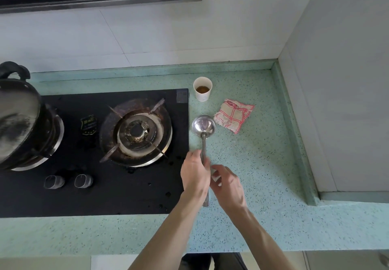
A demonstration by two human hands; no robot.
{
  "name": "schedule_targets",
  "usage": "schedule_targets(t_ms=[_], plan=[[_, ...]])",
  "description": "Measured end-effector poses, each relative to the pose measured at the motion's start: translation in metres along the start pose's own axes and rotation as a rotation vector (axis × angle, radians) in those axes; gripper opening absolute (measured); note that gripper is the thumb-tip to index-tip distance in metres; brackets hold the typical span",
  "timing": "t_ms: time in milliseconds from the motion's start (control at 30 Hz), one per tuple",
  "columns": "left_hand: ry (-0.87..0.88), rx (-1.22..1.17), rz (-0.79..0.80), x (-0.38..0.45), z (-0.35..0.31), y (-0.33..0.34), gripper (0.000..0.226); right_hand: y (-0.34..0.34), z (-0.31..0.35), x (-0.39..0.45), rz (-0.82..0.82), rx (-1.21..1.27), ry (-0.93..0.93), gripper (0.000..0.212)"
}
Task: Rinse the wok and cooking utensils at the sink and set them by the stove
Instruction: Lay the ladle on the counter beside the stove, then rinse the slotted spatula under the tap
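Both hands on the ladle (pixel 203 132), just right of the stove (pixel 94 154): left hand (pixel 194 175) wrapped round the handle, right hand (pixel 228 187) pinching it lower. Likely setting it on the bench (pixel 263 185); next, let go. Beyond: cloth (pixel 233 115), paper cup (pixel 202 88). Wok (pixel 19 118) on far-left burner.

The wok (pixel 19 120) is cut by the left edge; both hands hide the ladle (pixel 203 127) handle's middle, perhaps gripping it.
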State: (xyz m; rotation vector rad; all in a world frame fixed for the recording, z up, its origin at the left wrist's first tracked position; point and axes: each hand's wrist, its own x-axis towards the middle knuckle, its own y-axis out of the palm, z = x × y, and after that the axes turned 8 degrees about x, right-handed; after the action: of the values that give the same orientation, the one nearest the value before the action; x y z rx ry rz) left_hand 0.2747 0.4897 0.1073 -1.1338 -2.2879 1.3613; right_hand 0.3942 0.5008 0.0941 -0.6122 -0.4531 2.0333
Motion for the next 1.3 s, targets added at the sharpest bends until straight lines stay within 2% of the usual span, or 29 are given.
schedule_targets(t_ms=[133,300,600,800,933,1100,1300], plan=[[0.108,-0.083,0.041,-0.017,0.01,-0.017,0.016,-0.021,0.013,-0.008,-0.053,-0.093,-0.055,0.039],[0.287,-0.021,0.049,-0.046,0.017,-0.056,0.027,-0.049,0.036,-0.021,-0.071,-0.281,-0.188,0.05],[0.373,0.171,-0.196,-0.091,0.023,-0.121,0.041,-0.088,0.075,-0.063,-0.128,-0.545,-0.447,0.064],[0.238,0.265,-0.334,-0.141,0.027,-0.149,0.048,-0.101,0.106,-0.089,-0.045,-0.565,-0.602,0.07],[0.065,0.3,-0.424,-0.185,0.034,-0.173,0.05,-0.097,0.137,-0.103,0.033,-0.513,-0.722,0.07],[-0.131,0.308,-0.564,-0.251,0.059,-0.212,0.05,-0.064,0.184,-0.126,0.183,-0.588,-0.954,0.067],[-0.385,0.346,-0.702,-0.329,0.116,-0.248,0.048,-0.004,0.238,-0.178,0.323,-0.496,-1.211,0.064]])
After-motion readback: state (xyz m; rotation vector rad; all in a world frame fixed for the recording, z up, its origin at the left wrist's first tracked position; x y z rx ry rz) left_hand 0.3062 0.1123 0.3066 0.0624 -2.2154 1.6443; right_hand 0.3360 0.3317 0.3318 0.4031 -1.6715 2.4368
